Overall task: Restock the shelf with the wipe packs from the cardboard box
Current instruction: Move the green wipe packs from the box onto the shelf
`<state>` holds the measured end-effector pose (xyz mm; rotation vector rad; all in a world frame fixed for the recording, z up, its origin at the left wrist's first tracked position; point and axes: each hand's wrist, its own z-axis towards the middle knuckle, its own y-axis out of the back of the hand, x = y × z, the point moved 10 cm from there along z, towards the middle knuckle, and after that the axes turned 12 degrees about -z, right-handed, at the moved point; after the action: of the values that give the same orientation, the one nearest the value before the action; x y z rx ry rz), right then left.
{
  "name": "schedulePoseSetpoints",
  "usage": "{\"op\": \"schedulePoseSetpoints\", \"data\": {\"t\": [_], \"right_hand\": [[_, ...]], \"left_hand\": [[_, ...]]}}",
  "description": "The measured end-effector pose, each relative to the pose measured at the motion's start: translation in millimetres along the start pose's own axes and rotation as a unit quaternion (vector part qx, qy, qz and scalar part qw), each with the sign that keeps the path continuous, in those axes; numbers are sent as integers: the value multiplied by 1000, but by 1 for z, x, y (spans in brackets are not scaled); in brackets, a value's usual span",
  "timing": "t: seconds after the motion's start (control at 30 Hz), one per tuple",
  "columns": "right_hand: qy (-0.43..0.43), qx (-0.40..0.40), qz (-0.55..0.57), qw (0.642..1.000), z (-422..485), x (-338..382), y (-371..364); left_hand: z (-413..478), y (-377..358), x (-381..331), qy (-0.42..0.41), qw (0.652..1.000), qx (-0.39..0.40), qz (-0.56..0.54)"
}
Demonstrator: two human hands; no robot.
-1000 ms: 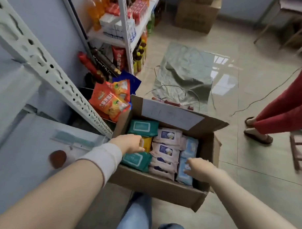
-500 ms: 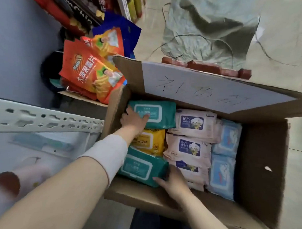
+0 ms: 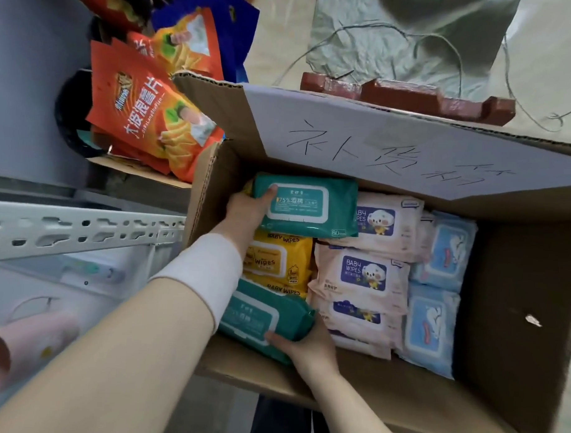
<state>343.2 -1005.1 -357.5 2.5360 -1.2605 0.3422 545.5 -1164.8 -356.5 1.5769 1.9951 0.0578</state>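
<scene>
An open cardboard box holds several wipe packs. My left hand grips the far green wipe pack at its left end, thumb on top. My right hand grips the near green wipe pack at its right end, fingers curled under it. Between the two lie yellow baby wipe packs. Pink baby wipe packs fill the middle and blue packs the right side. The grey metal shelf stands to the left of the box.
Orange and blue snack bags lean against the box's far left corner. A white label with handwriting covers the box's back flap. Red bricks, a grey sheet and thin cables lie on the floor behind.
My left thumb has come onto the top of the far green pack. My right hand has closed round the near green pack's right end. The camera has moved closer.
</scene>
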Motion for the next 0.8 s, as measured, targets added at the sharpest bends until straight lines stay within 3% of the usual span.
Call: {"op": "schedulePoseSetpoints", "data": {"t": [0.17, 0.3, 0.43, 0.53, 0.8], "right_hand": [[18, 38, 56, 998, -2, 5, -13], [24, 46, 108, 993, -7, 9, -11], [33, 30, 153, 987, -14, 6, 6], [8, 25, 189, 982, -34, -6, 27], [44, -24, 120, 991, -121, -34, 109]], "left_hand": [[-10, -12, -2, 58, 987, 135, -61], [-30, -26, -17, 28, 975, 209, -66], [-48, -21, -27, -58, 974, 188, -110], [-68, 8, -23, -107, 980, 120, -120], [-182, 100, 17, -210, 948, 81, -226]]}}
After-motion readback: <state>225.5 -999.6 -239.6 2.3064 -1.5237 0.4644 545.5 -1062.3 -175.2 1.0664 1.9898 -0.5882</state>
